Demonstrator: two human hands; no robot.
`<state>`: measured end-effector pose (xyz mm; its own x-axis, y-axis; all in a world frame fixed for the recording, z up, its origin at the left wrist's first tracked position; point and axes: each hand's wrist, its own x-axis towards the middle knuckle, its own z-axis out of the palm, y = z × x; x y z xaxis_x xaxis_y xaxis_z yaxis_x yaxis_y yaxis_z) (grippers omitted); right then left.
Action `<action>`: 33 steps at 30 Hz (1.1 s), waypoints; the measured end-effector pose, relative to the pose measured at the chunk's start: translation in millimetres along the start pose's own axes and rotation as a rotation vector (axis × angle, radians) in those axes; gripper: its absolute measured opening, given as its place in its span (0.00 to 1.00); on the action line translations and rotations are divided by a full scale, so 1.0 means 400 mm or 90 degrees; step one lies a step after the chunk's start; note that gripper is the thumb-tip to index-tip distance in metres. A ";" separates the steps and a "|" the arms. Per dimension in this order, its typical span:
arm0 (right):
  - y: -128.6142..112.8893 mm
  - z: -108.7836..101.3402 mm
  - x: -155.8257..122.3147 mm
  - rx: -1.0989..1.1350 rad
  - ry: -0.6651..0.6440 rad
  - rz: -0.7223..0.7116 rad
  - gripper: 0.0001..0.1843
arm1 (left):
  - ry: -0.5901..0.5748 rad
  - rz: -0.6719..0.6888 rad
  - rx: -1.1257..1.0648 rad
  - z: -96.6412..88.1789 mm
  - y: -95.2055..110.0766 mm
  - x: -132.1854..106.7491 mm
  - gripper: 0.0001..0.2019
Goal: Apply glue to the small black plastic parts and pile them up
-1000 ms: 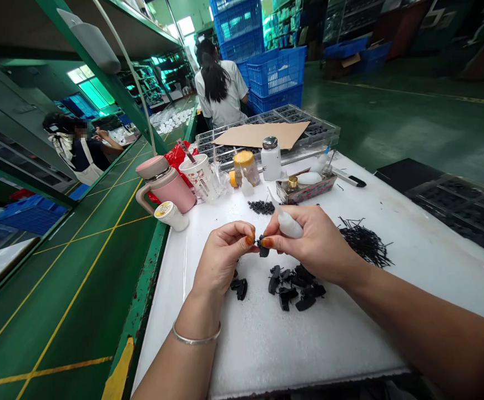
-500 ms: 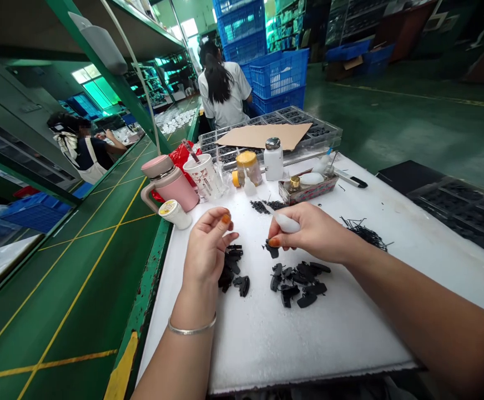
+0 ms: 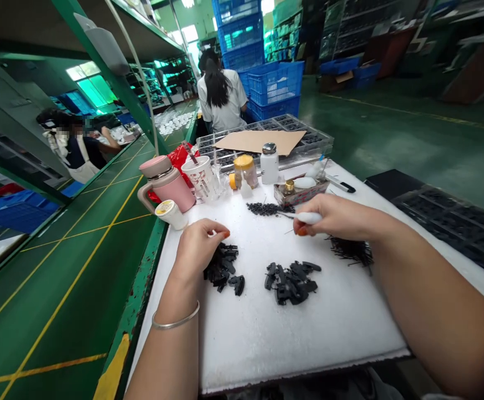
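Note:
In my right hand [image 3: 329,218] is a small white squeeze bottle with a thin tip [image 3: 309,217], pointing left over the white worktop. A thin dark strand [image 3: 288,231] shows by the same fingertips; I cannot tell whether they grip it. My left hand [image 3: 198,244] hovers at the left heap of black plastic parts [image 3: 225,265], thumb and fingertips pinched together. Whatever is between them, if anything, is hidden. A second heap of black plastic parts [image 3: 292,283] lies between the hands, nearer me. Beyond the bottle tip is a pile of tiny black pieces [image 3: 262,209].
Thin black sticks [image 3: 352,251] lie under my right forearm. Along the back stand a pink flask [image 3: 171,186], a paper cup [image 3: 202,176], a yellow-lidded jar [image 3: 245,169], a white dispenser bottle [image 3: 269,166] and a small box [image 3: 300,194]. A green conveyor [image 3: 71,266] runs at left; two people sit beyond.
My right hand has moved right with the squeeze bottle, and the black part beneath its fingers is gone from there. My left hand has lowered toward the left heap.

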<state>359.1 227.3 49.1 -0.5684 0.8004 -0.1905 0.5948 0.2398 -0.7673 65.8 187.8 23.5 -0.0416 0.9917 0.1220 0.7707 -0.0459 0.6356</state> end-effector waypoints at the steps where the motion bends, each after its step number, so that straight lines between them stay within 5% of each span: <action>1: 0.010 -0.021 -0.009 -0.045 0.041 0.025 0.08 | -0.034 0.016 0.077 0.007 -0.002 0.000 0.07; 4: 0.039 -0.070 -0.039 -0.148 0.099 0.099 0.07 | -0.120 0.048 0.217 0.023 -0.004 -0.001 0.07; 7: 0.066 -0.086 -0.050 -0.199 0.035 0.152 0.08 | -0.146 0.058 0.267 0.030 -0.005 0.000 0.06; 12: 0.105 -0.075 -0.014 -0.275 0.046 0.234 0.12 | -0.165 0.021 0.208 0.029 -0.003 0.001 0.05; 17: 0.132 -0.065 0.010 -0.300 0.058 0.258 0.07 | -0.101 0.009 0.088 0.026 -0.002 0.007 0.08; 24: 0.107 -0.071 -0.016 -0.233 0.053 0.167 0.05 | -0.123 -0.018 -0.303 0.029 0.001 0.007 0.17; 29: 0.021 -0.051 -0.028 -0.138 0.106 0.049 0.06 | -0.178 -0.112 -0.609 0.042 0.045 -0.020 0.13; 33: -0.054 0.009 -0.024 0.070 0.168 -0.087 0.05 | -0.226 -0.153 -0.751 0.056 0.071 -0.033 0.11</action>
<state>349.7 212.4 65.4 -0.4629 0.8833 0.0742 0.4495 0.3060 -0.8392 102.4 176.1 23.0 0.2121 0.9593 -0.1863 -0.2780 0.2420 0.9296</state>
